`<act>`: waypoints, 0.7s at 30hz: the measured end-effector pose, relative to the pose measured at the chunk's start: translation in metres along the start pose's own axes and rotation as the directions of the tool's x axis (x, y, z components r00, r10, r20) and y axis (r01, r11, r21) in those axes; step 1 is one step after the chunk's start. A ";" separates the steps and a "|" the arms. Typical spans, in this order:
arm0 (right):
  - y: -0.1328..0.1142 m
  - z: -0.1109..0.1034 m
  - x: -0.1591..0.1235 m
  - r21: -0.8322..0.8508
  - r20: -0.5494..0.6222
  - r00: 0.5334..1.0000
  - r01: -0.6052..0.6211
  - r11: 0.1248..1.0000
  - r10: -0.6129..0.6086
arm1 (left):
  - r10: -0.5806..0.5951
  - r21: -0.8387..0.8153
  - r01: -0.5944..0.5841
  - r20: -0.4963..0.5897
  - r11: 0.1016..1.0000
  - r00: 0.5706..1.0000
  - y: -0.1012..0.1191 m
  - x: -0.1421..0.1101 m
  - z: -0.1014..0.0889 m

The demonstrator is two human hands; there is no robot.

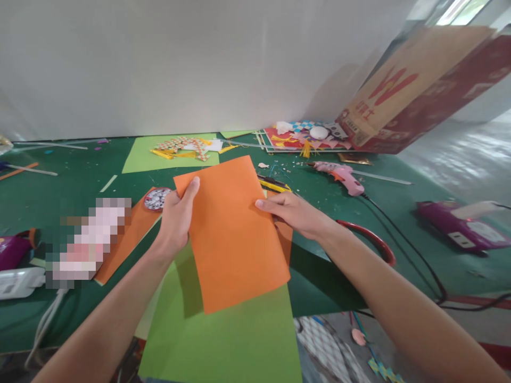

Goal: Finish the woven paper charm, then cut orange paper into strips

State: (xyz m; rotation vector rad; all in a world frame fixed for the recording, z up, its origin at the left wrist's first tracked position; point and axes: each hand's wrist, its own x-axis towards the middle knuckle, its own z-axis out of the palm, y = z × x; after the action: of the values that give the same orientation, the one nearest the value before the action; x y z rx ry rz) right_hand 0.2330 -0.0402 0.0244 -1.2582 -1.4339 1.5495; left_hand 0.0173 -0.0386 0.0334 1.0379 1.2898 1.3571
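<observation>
A pale wall rose beyond the orange sheet, and a green tabletop, littered with scraps, spread around it. A brown and red paper bag leaned beyond the sheet to the right. A green sheet lay beneath and nearer the person, partly covered by the orange one. The left hand pinched the orange sheet at its upper left, thumb on the face, and the right hand gripped its right edge. Far beyond, to the left, a pale green sheet bore a checked paper piece; beyond to the right lay a red board crowded with bits. A purple socket block sat well to the right, and a blurred-out pinkish thing to the left. A pink glue gun rested beyond and right, its cord trailing past the right forearm. Just left lay a round patterned tin, and just past the far right edge, a yellow and black cutter.
</observation>
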 end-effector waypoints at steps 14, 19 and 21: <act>0.001 0.000 0.005 0.134 -0.147 0.987 0.079 0.988 -0.059 | -0.102 -0.036 0.119 0.313 0.992 0.944 -0.004 -0.012 0.002; 0.001 0.001 0.003 0.150 -0.053 0.998 0.043 0.988 -0.036 | -0.054 -0.052 0.073 0.307 0.996 0.950 -0.005 -0.012 0.005; 0.001 0.001 0.002 0.148 -0.045 0.998 0.047 0.988 -0.041 | -0.034 -0.064 0.058 0.322 0.996 0.946 -0.004 -0.013 0.006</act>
State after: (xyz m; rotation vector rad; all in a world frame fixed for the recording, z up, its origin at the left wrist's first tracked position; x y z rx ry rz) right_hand 0.2318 -0.0383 0.0229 -1.1559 -1.2859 1.5611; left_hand 0.0261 -0.0500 0.0304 1.1181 1.0089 1.1360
